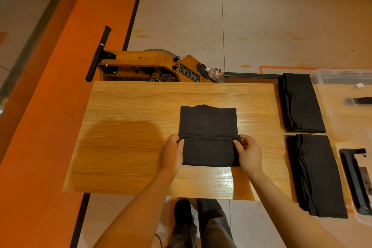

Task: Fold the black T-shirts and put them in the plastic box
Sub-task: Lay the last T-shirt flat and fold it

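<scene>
A folded black T-shirt [208, 127] lies at the centre of the tabletop [130, 127], its near flap doubled over. The left hand [171, 155] pinches the flap's left edge; the right hand [248, 153] pinches its right edge. The plastic box [340, 77] sits at the frame's right edge.

black T-shirt [208, 137], wood-grain table [128, 137], orange floor [40, 147]

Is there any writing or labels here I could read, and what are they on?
No text is readable.
Black label on the wooden machine: white print, too small.
Water bottle label: blurred.
White tag on the plastic box: too small.
</scene>
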`<control>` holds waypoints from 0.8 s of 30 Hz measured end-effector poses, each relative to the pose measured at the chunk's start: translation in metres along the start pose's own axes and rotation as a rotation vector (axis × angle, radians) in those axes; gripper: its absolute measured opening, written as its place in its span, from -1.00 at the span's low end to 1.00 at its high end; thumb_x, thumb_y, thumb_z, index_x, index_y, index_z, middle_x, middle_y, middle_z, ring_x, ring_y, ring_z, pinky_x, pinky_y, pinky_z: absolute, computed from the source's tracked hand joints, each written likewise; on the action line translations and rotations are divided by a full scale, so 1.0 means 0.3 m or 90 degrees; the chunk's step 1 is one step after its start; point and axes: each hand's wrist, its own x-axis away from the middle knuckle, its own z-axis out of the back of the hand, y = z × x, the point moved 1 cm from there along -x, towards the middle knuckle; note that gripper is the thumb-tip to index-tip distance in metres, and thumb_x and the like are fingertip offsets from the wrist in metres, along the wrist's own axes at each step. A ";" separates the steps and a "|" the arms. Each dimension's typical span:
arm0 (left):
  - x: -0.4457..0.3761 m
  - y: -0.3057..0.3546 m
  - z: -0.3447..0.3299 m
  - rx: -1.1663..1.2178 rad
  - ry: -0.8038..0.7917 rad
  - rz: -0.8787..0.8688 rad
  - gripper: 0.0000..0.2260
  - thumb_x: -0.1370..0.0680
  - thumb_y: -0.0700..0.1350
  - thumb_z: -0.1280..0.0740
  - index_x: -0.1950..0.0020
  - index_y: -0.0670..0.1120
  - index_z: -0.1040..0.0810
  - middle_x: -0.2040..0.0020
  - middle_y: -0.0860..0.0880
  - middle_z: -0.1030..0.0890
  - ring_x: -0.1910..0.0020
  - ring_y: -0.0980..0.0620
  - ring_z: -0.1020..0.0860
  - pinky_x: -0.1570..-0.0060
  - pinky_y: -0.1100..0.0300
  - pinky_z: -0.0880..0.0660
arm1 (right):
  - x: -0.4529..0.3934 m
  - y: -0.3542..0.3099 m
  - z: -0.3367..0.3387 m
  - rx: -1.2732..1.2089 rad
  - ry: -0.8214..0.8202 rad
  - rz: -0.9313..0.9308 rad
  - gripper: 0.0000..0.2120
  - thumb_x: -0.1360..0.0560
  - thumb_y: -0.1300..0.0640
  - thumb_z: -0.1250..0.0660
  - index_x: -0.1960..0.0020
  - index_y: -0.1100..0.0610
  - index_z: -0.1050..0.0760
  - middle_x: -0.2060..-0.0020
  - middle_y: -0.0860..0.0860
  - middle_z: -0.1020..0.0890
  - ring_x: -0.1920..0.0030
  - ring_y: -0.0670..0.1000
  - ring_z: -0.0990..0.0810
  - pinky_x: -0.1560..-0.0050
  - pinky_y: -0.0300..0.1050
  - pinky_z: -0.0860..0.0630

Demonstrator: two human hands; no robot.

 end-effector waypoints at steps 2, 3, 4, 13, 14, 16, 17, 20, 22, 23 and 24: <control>0.006 0.004 0.002 -0.007 0.006 -0.001 -0.86 -0.65 -0.04 -0.19 0.07 -0.06 -0.37 0.30 0.06 -0.41 0.41 0.14 -0.33 0.45 0.35 -0.15 | 0.010 -0.001 -0.005 0.016 0.024 0.009 -0.87 -0.60 0.15 -0.31 -0.13 0.12 -0.54 0.15 -0.15 -0.57 0.13 -0.19 -0.54 0.14 -0.29 -0.47; 0.007 0.006 0.002 -0.008 0.009 0.003 -0.85 -0.65 -0.04 -0.19 0.08 -0.06 -0.37 0.31 0.05 -0.42 0.41 0.14 -0.34 0.46 0.35 -0.16 | 0.015 0.000 -0.009 0.023 0.032 0.019 -0.88 -0.60 0.14 -0.31 -0.11 0.12 -0.55 0.16 -0.16 -0.57 0.13 -0.19 -0.54 0.12 -0.25 -0.50; 0.008 0.010 0.002 -0.009 0.012 0.009 -0.85 -0.65 -0.04 -0.19 0.08 -0.06 -0.38 0.31 0.05 -0.43 0.41 0.13 -0.35 0.46 0.35 -0.17 | 0.019 0.000 -0.012 0.028 0.038 0.024 -0.89 -0.60 0.14 -0.31 -0.10 0.11 -0.55 0.16 -0.16 -0.57 0.13 -0.18 -0.54 0.08 -0.18 -0.53; 0.026 0.024 0.012 -0.015 0.078 0.006 -0.84 -0.60 -0.01 -0.29 -0.05 -0.06 -0.40 0.10 -0.02 -0.52 0.25 0.12 -0.45 0.33 0.39 -0.29 | 0.039 0.003 -0.032 0.176 0.118 0.099 -0.65 -0.59 0.06 -0.31 -0.34 0.14 -0.45 -0.23 0.08 -0.51 -0.26 0.09 -0.46 -0.27 0.04 -0.42; 0.033 0.019 0.012 -0.061 0.116 -0.035 -0.80 -0.58 0.00 -0.32 -0.09 -0.07 -0.43 0.04 -0.01 -0.52 0.15 0.11 -0.48 0.23 0.35 -0.35 | 0.053 0.001 -0.037 0.229 0.128 0.154 -0.64 -0.58 0.08 -0.32 -0.35 0.13 -0.44 -0.30 0.11 -0.46 -0.32 0.12 -0.40 -0.33 0.09 -0.34; 0.044 0.006 0.000 -0.167 0.164 -0.170 -0.76 -0.52 -0.02 -0.41 -0.12 -0.08 -0.51 -0.05 -0.01 -0.54 -0.02 0.03 -0.52 0.02 0.18 -0.42 | 0.077 -0.001 -0.052 0.293 0.110 0.245 -0.63 -0.58 0.09 -0.32 -0.36 0.12 -0.43 -0.38 0.14 -0.40 -0.40 0.13 -0.32 -0.38 0.15 -0.27; 0.048 0.000 -0.009 -0.205 0.165 -0.237 -0.73 -0.49 -0.03 -0.44 -0.13 -0.07 -0.54 -0.09 -0.02 -0.56 -0.09 -0.01 -0.53 -0.06 0.09 -0.43 | 0.085 0.006 -0.063 0.323 0.089 0.279 -0.62 -0.59 0.06 -0.29 -0.37 0.13 -0.42 -0.40 0.14 -0.38 -0.43 0.14 -0.30 -0.40 0.16 -0.25; 0.046 -0.030 -0.045 -0.331 0.080 -0.367 -0.57 -0.47 0.00 -0.44 -0.31 -0.06 -0.51 -0.34 -0.09 -0.49 -0.33 -0.10 -0.45 -0.27 -0.04 -0.39 | 0.102 0.040 -0.101 0.442 0.009 0.319 -0.50 -0.60 -0.10 -0.11 -0.44 0.13 -0.37 -0.48 0.13 -0.33 -0.53 0.14 -0.17 -0.48 0.13 -0.09; 0.047 -0.059 -0.067 -0.429 -0.005 -0.381 -0.46 -0.55 0.10 -0.31 -0.49 -0.04 -0.33 -0.51 -0.13 -0.27 -0.50 -0.12 -0.24 -0.42 -0.08 -0.21 | 0.109 0.066 -0.117 0.520 -0.044 0.318 -0.44 -0.61 -0.17 -0.03 -0.50 0.11 -0.32 -0.52 0.14 -0.28 -0.55 0.13 -0.08 -0.50 0.08 0.05; 0.048 -0.072 -0.072 -0.465 -0.037 -0.374 -0.44 -0.58 0.14 -0.22 -0.54 -0.02 -0.21 -0.56 -0.13 -0.15 -0.54 -0.12 -0.11 -0.46 -0.09 -0.10 | 0.113 0.077 -0.120 0.545 -0.061 0.313 -0.41 -0.61 -0.20 0.01 -0.52 0.09 -0.28 -0.53 0.14 -0.25 -0.56 0.12 -0.05 -0.51 0.06 0.09; 0.048 -0.082 -0.076 -0.489 -0.062 -0.364 -0.42 -0.61 0.18 -0.12 -0.57 0.00 -0.10 -0.58 -0.13 -0.03 -0.56 -0.11 0.00 -0.48 -0.09 0.00 | 0.115 0.088 -0.120 0.559 -0.073 0.305 -0.39 -0.62 -0.22 0.04 -0.55 0.08 -0.23 -0.55 0.13 -0.20 -0.57 0.12 -0.02 -0.51 0.05 0.11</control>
